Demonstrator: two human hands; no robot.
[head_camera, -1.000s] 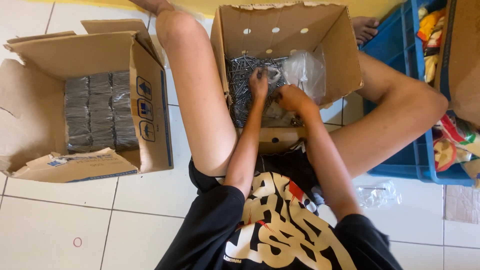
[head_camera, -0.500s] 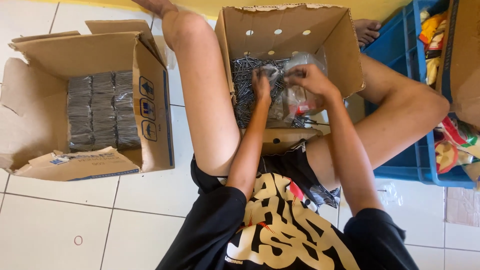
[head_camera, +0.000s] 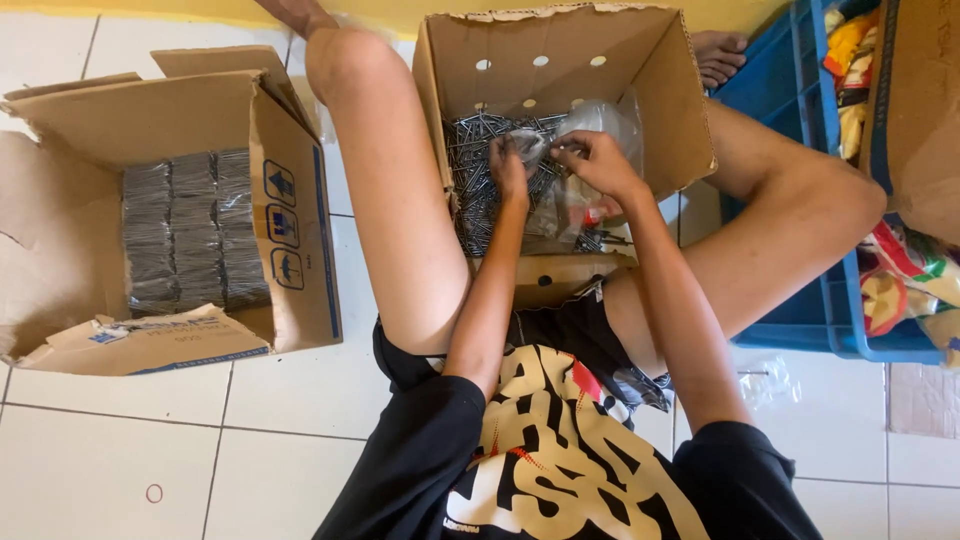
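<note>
Both hands are inside the brown cardboard box (head_camera: 640, 60) over loose grey metal nails (head_camera: 475, 190): left hand (head_camera: 510, 165) and right hand (head_camera: 598, 160) each have their grip pinched on the clear plastic bag (head_camera: 605, 120).

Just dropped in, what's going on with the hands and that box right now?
A person sits on the tiled floor with an open cardboard box of loose metal nails between their legs. The left hand and right hand together hold a clear plastic bag over the nails. A second cardboard box nearby holds stacked grey packets.
</note>
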